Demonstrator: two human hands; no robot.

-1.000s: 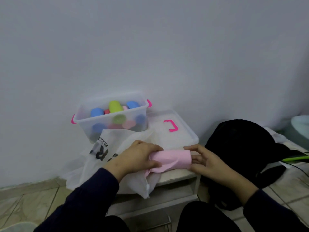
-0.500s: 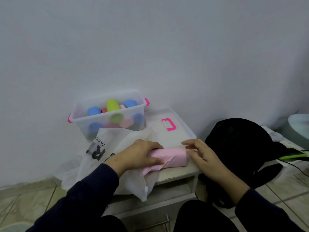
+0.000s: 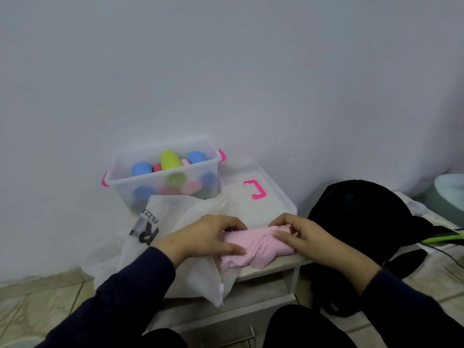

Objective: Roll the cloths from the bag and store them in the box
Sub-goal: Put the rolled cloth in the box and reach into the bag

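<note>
Pink cloth [image 3: 261, 244], partly rolled, lies near the front edge of the small white table [image 3: 281, 263], its long axis running left to right. Left hand [image 3: 200, 237] and right hand [image 3: 305, 236] each grip one end, fingers curled over it. Behind, at the back left corner, stands the clear box [image 3: 163, 182]; the white bag [image 3: 180, 247] drapes over the front left edge.

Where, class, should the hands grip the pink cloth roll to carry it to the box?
Grip the pink cloth roll around its middle, from above: it lies crosswise on the table, and a loose tail hangs from the near side, so probably pin that flap.
</note>
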